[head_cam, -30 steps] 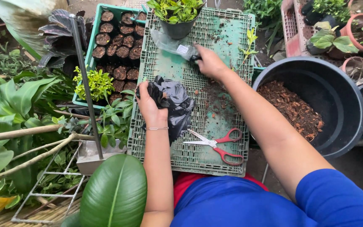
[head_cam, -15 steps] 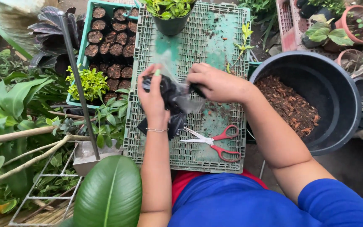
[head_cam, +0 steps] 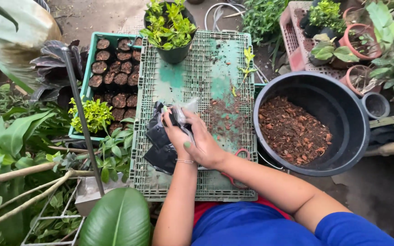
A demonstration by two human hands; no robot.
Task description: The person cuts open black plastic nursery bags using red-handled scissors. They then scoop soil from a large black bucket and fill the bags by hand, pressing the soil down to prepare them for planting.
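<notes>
A bundle of black plastic bags [head_cam: 161, 145] is held over the green crate [head_cam: 206, 64] — both hands closed on it, left hand [head_cam: 175, 130] beneath, right hand [head_cam: 204, 145] across. Thin, limp, slippery film is judged light; pinching one edge is advised.

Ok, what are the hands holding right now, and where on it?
Both hands, left hand and right hand, pinch the top edge of a bunch of black plastic bags with a clear plastic piece; the bags hang down over the green crate.
</notes>
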